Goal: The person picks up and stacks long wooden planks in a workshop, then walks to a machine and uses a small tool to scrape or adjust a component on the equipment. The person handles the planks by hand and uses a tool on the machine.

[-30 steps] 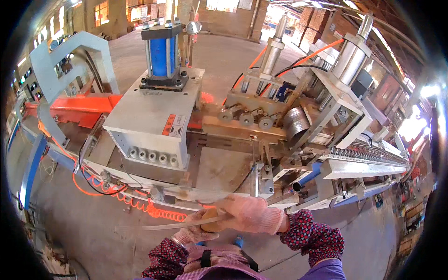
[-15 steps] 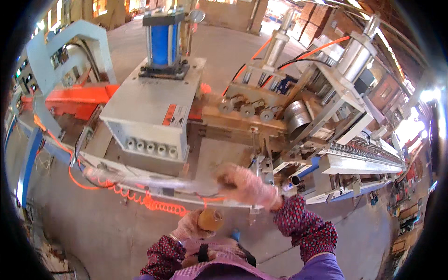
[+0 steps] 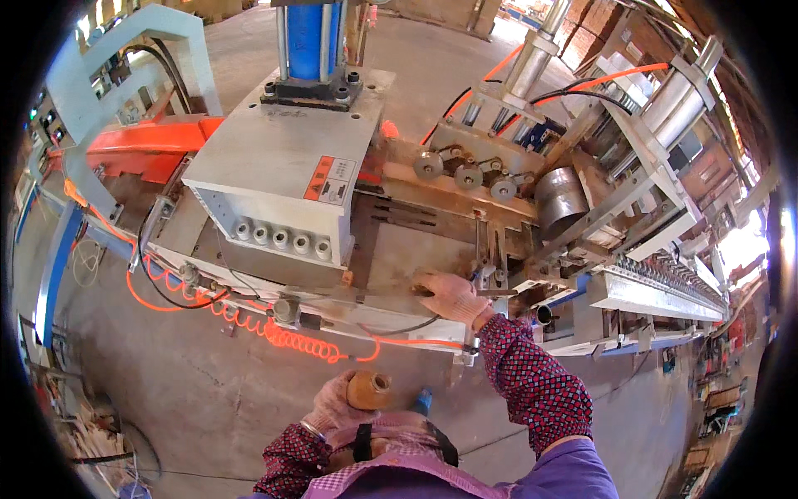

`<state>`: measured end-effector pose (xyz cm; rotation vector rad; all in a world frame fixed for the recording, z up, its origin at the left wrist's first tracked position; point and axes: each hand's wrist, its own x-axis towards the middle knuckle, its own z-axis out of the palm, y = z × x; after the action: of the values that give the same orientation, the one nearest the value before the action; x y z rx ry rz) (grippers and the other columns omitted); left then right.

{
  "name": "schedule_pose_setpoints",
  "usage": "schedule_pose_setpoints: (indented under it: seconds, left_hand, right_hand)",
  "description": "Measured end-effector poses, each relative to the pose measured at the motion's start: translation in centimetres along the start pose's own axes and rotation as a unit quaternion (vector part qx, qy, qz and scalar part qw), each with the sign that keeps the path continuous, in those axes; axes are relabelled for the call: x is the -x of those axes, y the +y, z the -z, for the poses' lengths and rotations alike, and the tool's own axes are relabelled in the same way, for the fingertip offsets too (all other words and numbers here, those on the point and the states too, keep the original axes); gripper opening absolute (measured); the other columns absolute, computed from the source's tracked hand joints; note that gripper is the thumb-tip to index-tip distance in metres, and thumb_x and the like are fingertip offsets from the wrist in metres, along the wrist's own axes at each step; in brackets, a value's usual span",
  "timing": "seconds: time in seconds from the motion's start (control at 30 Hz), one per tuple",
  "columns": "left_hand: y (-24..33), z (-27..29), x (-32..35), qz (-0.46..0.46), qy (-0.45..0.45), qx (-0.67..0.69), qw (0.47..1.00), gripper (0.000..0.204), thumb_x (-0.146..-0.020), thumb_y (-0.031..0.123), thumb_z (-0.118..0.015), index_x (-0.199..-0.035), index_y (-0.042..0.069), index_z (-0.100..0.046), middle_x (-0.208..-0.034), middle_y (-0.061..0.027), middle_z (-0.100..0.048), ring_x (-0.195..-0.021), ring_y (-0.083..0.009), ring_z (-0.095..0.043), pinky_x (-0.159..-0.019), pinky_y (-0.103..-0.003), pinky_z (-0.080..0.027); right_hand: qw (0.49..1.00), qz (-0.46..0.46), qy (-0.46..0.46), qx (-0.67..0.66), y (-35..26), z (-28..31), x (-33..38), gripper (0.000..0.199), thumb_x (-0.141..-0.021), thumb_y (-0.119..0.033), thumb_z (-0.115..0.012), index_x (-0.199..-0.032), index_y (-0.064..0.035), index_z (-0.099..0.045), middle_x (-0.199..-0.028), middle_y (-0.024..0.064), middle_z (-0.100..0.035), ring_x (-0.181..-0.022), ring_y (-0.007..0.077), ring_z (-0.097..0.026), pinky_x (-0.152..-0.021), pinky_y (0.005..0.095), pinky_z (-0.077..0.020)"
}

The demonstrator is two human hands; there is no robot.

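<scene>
My left hand (image 3: 332,406), in a pale pink glove, is low in front of my body. Its fingers wrap a tan, rounded cylinder (image 3: 366,389) with a dark round hole in its upper end, like a bottle or a spool. My right hand (image 3: 451,298), gloved too, is over the front edge of the machine bed (image 3: 407,249), its fingers curled closed. A thin, blurred strip (image 3: 499,293) sticks out on the right of that hand and seems to run on to its left; its material is hard to tell.
A grey metal housing (image 3: 278,158) with a blue cylinder (image 3: 307,41) stands behind the bed. Beside it are several small rollers (image 3: 468,175) and a metal drum (image 3: 561,202). An orange coiled hose (image 3: 291,339) hangs along the front. A toothed conveyor (image 3: 665,287) runs off right.
My right hand has moved right and slightly up to the bed's edge; the pale blurred streak on its left is now a thin strip. My left hand still holds the tan cylinder. The view has shifted.
</scene>
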<state>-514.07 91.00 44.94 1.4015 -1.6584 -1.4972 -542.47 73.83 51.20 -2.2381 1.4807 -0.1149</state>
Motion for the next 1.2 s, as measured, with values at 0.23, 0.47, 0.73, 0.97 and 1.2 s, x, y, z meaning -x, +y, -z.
schedule_pose_setpoints:
  seconds: [0.23, 0.47, 0.73, 0.97, 1.2]
  left_hand:
    - [0.4, -0.3, -2.8, -0.027, -0.062, 0.001, 0.998, 0.068, -0.063, 0.028, -0.084, -0.122, 0.011, -0.054, -0.116, -0.008, -0.064, -0.103, -0.0215, -0.063, -0.091, -0.033, -0.05]
    - [4.8, 0.9, -4.3, 0.038, 0.024, -0.08, 0.996, 0.079, -0.06, 0.029, -0.086, -0.125, 0.006, -0.049, -0.118, -0.0067, -0.061, -0.111, -0.0173, -0.058, -0.097, -0.033, -0.045]
    - [6.8, 2.6, -6.9, -0.116, 0.031, -0.077, 0.99, 0.075, -0.06, 0.031, -0.085, -0.122, 0.009, -0.049, -0.115, -0.0061, -0.062, -0.106, -0.0187, -0.06, -0.093, -0.034, -0.048]
    - [7.1, 1.5, -8.8, -0.157, -0.062, 0.019, 0.985, 0.065, -0.062, 0.032, -0.083, -0.117, 0.011, -0.055, -0.111, -0.0046, -0.063, -0.104, -0.019, -0.06, -0.091, -0.031, -0.048]
    - [9.5, 0.2, -7.5, -0.243, -0.026, -0.159, 0.956, 0.062, -0.057, 0.032, -0.084, -0.108, 0.01, -0.057, -0.1, -0.0086, -0.063, -0.094, -0.0282, -0.062, -0.082, -0.039, -0.051]
  right_hand:
    - [0.995, 0.05, 0.078, -0.044, -0.2, 1.0, 1.7, 0.035, -0.084, -0.024, -0.059, -0.117, -0.0134, -0.061, -0.111, 0.0145, -0.064, -0.101, 0.0354, -0.061, -0.085, 0.0423, -0.0495]
    - [0.975, -0.076, 0.053, -0.202, -4.5, 9.6, 12.1, 0.033, -0.083, -0.021, -0.066, -0.111, -0.0046, -0.066, -0.091, 0.0154, -0.068, -0.079, 0.0223, -0.066, -0.073, 0.0338, -0.0519]
    - [0.987, -0.142, 0.067, 0.028, -9.4, 17.5, 25.9, 0.033, -0.073, -0.015, -0.069, -0.105, -0.0079, -0.069, -0.086, 0.0108, -0.067, -0.079, 0.0297, -0.065, -0.07, 0.0372, -0.0516]
    - [0.962, -0.245, 0.043, 0.115, -11.8, 18.7, 30.6, 0.03, -0.078, -0.023, -0.066, -0.108, -0.0181, -0.067, -0.083, 0.0057, -0.066, -0.076, 0.0274, -0.064, -0.066, 0.0382, -0.0513]
    - [0.944, -0.189, 0.022, 0.27, -12.7, 20.1, 31.9, 0.02, -0.079, -0.024, -0.062, -0.096, -0.0173, -0.069, -0.074, 0.0046, -0.061, -0.066, 0.0264, -0.062, -0.055, 0.0393, -0.0459]
